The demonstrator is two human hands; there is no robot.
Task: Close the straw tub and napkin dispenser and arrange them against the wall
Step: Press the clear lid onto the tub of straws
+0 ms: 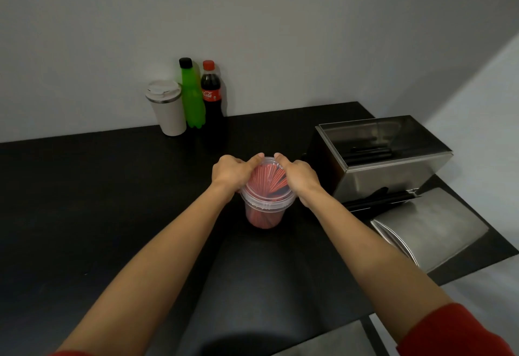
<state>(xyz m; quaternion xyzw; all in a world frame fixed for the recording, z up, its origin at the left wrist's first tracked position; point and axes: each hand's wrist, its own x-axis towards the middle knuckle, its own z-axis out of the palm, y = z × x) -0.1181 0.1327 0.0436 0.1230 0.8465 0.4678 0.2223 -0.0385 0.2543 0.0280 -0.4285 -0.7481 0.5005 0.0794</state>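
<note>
A clear plastic straw tub full of red straws stands in the middle of the black counter. Its clear lid lies on the rim. My left hand presses the lid's left edge and my right hand presses its right edge, thumbs at the far side. To the right stands the steel napkin dispenser, its box open. Its curved steel cover hangs folded down toward the front, with black parts showing at the hinge.
Against the back wall stand a white travel mug, a green bottle and a cola bottle. The counter's right edge runs just behind the dispenser, and its front edge is near my red sleeves.
</note>
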